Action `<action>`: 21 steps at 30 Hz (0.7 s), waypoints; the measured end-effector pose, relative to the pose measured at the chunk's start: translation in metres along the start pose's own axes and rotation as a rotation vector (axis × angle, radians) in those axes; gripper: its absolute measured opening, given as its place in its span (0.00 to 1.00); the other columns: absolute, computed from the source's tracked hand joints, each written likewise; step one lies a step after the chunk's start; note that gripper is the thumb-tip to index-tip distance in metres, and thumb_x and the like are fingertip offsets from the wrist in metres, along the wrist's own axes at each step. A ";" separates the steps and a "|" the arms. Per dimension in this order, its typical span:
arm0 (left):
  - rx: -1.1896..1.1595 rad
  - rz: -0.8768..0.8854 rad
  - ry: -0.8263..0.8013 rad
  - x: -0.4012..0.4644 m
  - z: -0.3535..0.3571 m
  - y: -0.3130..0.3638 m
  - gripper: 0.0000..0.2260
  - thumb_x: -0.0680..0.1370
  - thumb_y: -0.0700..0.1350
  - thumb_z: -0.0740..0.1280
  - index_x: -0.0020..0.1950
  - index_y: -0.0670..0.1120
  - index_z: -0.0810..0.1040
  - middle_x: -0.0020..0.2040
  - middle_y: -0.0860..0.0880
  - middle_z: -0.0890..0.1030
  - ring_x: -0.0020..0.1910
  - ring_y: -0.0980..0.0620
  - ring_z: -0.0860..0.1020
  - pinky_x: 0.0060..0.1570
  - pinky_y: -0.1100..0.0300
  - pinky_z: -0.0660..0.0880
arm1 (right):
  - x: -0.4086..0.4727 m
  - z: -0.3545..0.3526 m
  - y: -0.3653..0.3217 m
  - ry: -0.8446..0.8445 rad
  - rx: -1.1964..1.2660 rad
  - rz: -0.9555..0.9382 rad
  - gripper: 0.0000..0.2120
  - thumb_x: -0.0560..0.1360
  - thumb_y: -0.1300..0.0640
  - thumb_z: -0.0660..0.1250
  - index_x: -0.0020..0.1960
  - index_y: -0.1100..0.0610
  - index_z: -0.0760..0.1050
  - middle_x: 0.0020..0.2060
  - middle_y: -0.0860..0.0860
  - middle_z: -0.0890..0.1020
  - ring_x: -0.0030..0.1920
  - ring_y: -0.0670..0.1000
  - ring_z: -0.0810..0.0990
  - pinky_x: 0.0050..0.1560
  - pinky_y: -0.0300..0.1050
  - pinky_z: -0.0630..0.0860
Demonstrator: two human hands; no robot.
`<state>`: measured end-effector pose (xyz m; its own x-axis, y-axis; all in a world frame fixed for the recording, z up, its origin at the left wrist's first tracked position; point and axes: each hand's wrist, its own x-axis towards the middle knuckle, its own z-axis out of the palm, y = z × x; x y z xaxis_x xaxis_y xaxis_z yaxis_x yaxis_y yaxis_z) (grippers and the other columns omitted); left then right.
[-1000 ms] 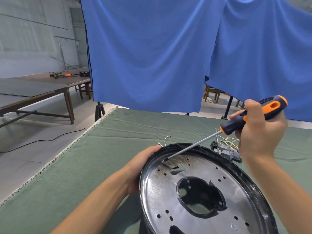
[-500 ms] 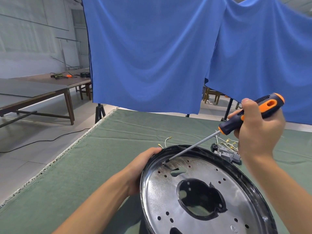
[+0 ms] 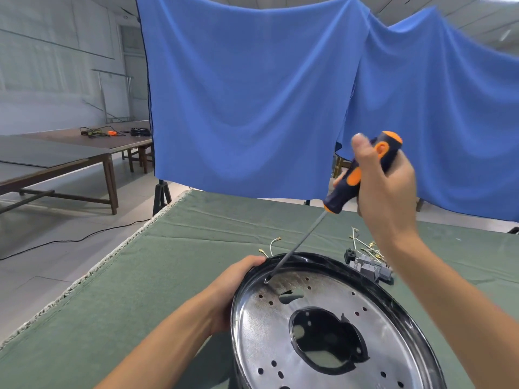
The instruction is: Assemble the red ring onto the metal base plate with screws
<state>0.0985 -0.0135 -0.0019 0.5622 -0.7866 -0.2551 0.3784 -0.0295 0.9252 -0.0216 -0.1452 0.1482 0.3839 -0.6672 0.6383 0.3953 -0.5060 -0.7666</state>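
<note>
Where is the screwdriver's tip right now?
In the head view, the screwdriver tip sits on the metal plate near its far-left rim, just right of the left hand.

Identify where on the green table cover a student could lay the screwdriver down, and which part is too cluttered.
Bare cloth lies left of the metal base plate and left hand, out to the table cover fringe, and in the far strip below the blue curtain. It is crowded right of the plate: grey connectors and loose wires lie under the right hand holding the screwdriver.
</note>
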 end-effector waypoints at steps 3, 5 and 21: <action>0.001 -0.016 -0.011 0.002 -0.002 0.001 0.14 0.78 0.50 0.62 0.40 0.43 0.81 0.28 0.49 0.80 0.26 0.55 0.79 0.26 0.68 0.73 | 0.006 0.012 -0.015 -0.114 -0.021 0.058 0.14 0.73 0.47 0.58 0.32 0.52 0.65 0.26 0.57 0.76 0.27 0.53 0.79 0.21 0.34 0.66; 0.008 -0.036 -0.031 0.001 -0.003 0.002 0.18 0.78 0.49 0.61 0.33 0.45 0.84 0.31 0.47 0.82 0.27 0.53 0.80 0.26 0.67 0.74 | 0.010 0.017 -0.025 -0.173 -0.145 0.040 0.15 0.73 0.50 0.58 0.30 0.52 0.65 0.25 0.55 0.77 0.27 0.52 0.78 0.22 0.36 0.67; -0.059 -0.055 0.053 -0.003 0.001 0.004 0.24 0.78 0.52 0.63 0.67 0.37 0.73 0.64 0.35 0.76 0.57 0.39 0.77 0.50 0.52 0.76 | 0.025 0.045 -0.075 -0.428 -1.046 -0.120 0.14 0.77 0.44 0.53 0.51 0.54 0.68 0.38 0.50 0.79 0.37 0.53 0.77 0.34 0.46 0.66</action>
<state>0.0974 -0.0116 0.0027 0.5766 -0.7513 -0.3209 0.4516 -0.0343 0.8916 -0.0040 -0.0993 0.2251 0.7231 -0.4442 0.5290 -0.3655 -0.8959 -0.2526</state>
